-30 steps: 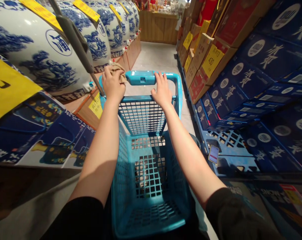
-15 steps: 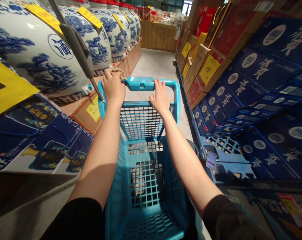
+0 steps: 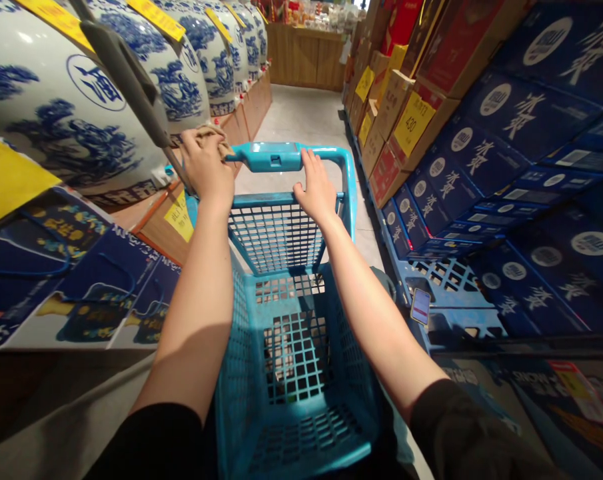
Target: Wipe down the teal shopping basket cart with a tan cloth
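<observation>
Plainly, two bare forearms are seen reaching forward over one teal shopping cart (image 3: 286, 233), and all places are given from that cart. Its left hand and right hand are the person's own. The left hand (image 3: 206, 163) is closed around one bunched tan cloth (image 3: 212, 132), so that grip is taken as gripping the cloth. It is held just beside the left end of the cart's handle (image 3: 266, 157), and whether the handle is gripped as well cannot be told. The right hand (image 3: 316, 190) is closed over the handle's right part, with its fingers (image 3: 308, 163) curled on top.

Left of the cart, five blue-and-white porcelain jars (image 3: 56, 100) can be counted in a row on a wooden plinth (image 3: 156, 233), each marked with a yellow tag (image 3: 156, 19). One long grey rod (image 3: 126, 73) is angled down across the nearest jars, its tip ending near the left hand. Right of the cart, stacked blue boxes (image 3: 501, 113) are ranged on a blue plastic pallet (image 3: 451, 280), and brown cartons (image 3: 391, 113) are piled beyond them, one bearing a yellow card printed 430 (image 3: 414, 123). Ahead of the cart, a wooden counter (image 3: 306, 60) is seen past the tiled floor (image 3: 301, 113).
</observation>
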The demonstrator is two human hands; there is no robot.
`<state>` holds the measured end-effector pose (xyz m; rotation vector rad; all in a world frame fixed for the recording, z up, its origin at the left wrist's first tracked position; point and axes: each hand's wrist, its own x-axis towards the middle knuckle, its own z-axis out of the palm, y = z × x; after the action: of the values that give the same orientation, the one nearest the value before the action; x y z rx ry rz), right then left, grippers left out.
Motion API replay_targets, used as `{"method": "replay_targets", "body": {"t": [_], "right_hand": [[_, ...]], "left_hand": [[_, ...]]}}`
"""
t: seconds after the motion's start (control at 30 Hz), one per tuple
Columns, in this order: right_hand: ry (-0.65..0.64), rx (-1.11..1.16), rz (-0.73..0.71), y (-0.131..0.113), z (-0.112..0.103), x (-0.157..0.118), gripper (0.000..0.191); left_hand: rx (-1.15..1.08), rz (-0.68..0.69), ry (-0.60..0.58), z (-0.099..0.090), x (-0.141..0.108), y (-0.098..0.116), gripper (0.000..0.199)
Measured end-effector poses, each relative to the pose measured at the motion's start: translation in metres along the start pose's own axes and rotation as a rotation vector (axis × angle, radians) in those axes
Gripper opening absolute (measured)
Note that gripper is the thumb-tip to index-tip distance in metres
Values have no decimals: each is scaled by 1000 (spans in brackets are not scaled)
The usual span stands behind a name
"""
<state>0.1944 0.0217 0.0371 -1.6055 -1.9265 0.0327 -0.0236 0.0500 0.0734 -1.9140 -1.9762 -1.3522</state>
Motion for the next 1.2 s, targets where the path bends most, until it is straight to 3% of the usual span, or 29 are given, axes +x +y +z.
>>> {"method": "replay_targets", "body": {"t": [0.1, 0.33, 0.43, 0.53, 0.63, 0.77, 0.83, 0.93, 1.07, 1.13, 1.2], "right_hand": [[7, 12, -7, 2, 3, 1, 88], [13, 64, 19, 0, 1, -1, 83], [1, 60, 29, -1, 0, -2, 80], [7, 74, 13, 2, 2, -1, 82], [11, 83, 12, 3, 6, 1, 85], [11, 96, 35, 1, 8, 2, 84], [7, 88, 39, 1, 7, 1, 82], [1, 71, 33, 1, 6, 1, 81], [8, 89, 24, -2, 2, -1, 80], [2, 90, 33, -6, -1, -2, 79], [-9, 84, 49, -7, -3, -3, 79]], "left_hand": [[51, -21, 11, 2, -3, 1, 55], [-20, 110, -158, 22, -8, 22, 47], [-37, 119, -168, 12, -9, 24, 47], [8, -2, -82, -3, -9, 18, 48], [31, -67, -32, -6, -12, 12, 50], [-23, 59, -154, 12, -14, 13, 53], [-37, 94, -159, 19, -11, 14, 50], [-88, 115, -114, 22, -4, 6, 52], [-260, 184, 41, 25, 7, -20, 62], [-357, 267, 90, 31, 10, -27, 51], [-412, 321, 61, 39, 8, -23, 35]]}}
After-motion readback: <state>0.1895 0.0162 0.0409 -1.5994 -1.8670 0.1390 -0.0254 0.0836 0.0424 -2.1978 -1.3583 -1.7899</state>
